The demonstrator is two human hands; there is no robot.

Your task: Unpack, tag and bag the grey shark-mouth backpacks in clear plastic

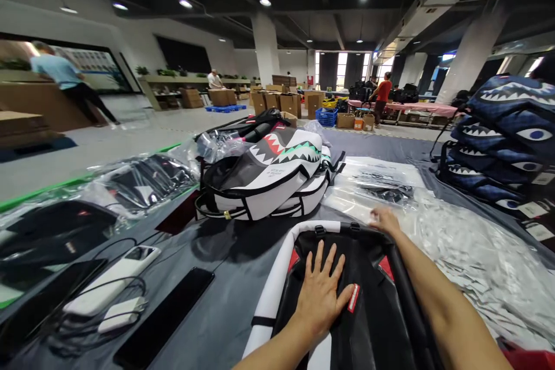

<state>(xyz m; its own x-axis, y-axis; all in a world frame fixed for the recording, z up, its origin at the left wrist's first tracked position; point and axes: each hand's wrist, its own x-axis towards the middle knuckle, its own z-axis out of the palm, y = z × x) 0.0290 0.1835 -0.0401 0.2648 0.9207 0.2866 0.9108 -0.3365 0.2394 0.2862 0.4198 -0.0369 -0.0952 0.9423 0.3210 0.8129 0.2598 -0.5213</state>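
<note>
A black and white backpack (pixel 368 324) with red corner patches and a small red label lies on the table in front of me. My left hand (pixel 321 295) rests flat on its black panel, fingers spread, thumb touching the label. Beyond the bag's top right corner is my right hand (pixel 385 221), slightly blurred, its fingers loosely bent and apart over the clear plastic bags (pixel 390 179). Nothing shows in its grasp. Just ahead, similar shark-mouth backpacks (pixel 277 170) are stacked, grey and white with red and green teeth.
Blue shark-face backpacks (pixel 498 144) are piled at right, beside crumpled clear plastic (pixel 468 243). At left lie a black phone (pixel 167 315), a white power bank (pixel 115 277) with cables, and plastic-wrapped black bags (pixel 147 179). Several people stand farther off among cardboard boxes (pixel 277 103).
</note>
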